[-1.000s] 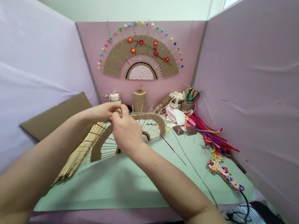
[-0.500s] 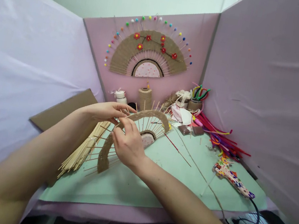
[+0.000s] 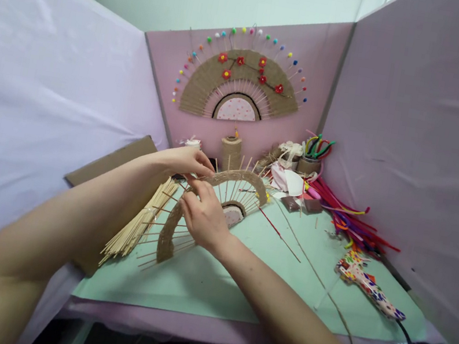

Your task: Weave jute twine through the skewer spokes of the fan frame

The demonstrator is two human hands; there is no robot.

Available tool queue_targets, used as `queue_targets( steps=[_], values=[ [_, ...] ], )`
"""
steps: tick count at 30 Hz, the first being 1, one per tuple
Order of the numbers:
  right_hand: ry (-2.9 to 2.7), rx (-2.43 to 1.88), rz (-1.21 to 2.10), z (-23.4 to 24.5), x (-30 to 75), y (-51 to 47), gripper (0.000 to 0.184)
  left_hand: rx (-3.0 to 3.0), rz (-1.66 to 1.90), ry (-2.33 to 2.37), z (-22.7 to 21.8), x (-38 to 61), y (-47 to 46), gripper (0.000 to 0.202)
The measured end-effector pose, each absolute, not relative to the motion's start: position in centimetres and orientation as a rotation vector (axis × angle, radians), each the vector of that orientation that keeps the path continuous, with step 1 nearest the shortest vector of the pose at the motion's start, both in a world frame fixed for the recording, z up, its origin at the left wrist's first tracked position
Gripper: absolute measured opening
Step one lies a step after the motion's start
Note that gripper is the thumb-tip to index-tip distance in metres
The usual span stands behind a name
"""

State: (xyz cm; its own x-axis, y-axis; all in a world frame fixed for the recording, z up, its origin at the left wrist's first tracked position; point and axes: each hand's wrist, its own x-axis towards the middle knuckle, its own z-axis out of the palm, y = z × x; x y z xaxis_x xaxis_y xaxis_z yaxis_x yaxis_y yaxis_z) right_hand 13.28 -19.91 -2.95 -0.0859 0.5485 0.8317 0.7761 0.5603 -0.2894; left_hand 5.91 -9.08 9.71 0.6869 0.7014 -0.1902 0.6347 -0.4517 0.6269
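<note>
A half-round fan frame [image 3: 166, 242] of thin sticks, with a band of brown twine woven through them, is tilted up over the green table. Its small pink half-disc centre [image 3: 233, 215] has a brown rim. My left hand [image 3: 189, 161] reaches over the top of the band, fingers bent down onto the far side. Close below it, my right hand [image 3: 204, 215] pinches the band and sticks from the near side. Both sets of fingertips are partly hidden behind the sticks and each other. A loose strand of twine [image 3: 307, 255] runs from the fan's right toward the table's front edge.
A bundle of sticks [image 3: 139, 224] lies left, by a brown board [image 3: 112, 161]. Behind stands a twine spool [image 3: 231, 152]. Pipe cleaners [image 3: 350, 213] and a patterned glue gun [image 3: 369, 283] lie right. A finished fan [image 3: 245, 80] hangs on the pink back panel.
The view has swung slightly left, so everything sits further right. My left hand has shifted a little along the band; both hands stay at the fan.
</note>
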Motion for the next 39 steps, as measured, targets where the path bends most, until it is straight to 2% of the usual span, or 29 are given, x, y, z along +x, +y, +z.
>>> queue_targets(
  steps=[5, 13, 21, 29, 31, 33, 36, 39],
  values=[
    [-1.774, -1.095, -0.231, -2.6, 13.3, -19.9, 0.025, 2.312, 0.069, 1.09, 10.1, 6.9, -8.5, 0.015],
    [-1.685, -1.138, -0.179, -3.7, 13.1, -22.4, 0.022, 2.178, 0.076, 1.207, 10.1, 7.5, -8.6, 0.01],
    [-1.672, -1.183, -0.135, -2.8, 13.2, -23.4, 0.02, 2.055, 0.003, 1.211, 10.9, 8.1, -8.9, 0.007],
    [-1.659, -1.189, 0.051, -2.6, 13.1, -23.5, 0.021, 2.011, -0.026, 1.232, 11.0, 8.1, -8.5, 0.005],
    [-1.587, -1.153, 0.22, -2.4, 13.1, -23.3, 0.016, 2.007, -0.012, 1.246, 10.9, 8.0, -8.3, 0.006],
    [-1.407, -1.076, 0.586, -2.1, 13.3, -23.0, 0.008, 2.005, -0.001, 1.239, 10.8, 8.0, -8.3, 0.007],
    [-1.023, -0.883, 1.219, -1.1, 13.8, -22.2, 0.026, 2.014, 0.001, 1.222, 10.8, 7.9, -8.4, 0.008],
    [-0.807, -0.786, 1.413, -0.2, 14.7, -21.3, 0.035, 2.019, 0.004, 1.219, 10.9, 7.8, -8.6, 0.008]
  ],
)
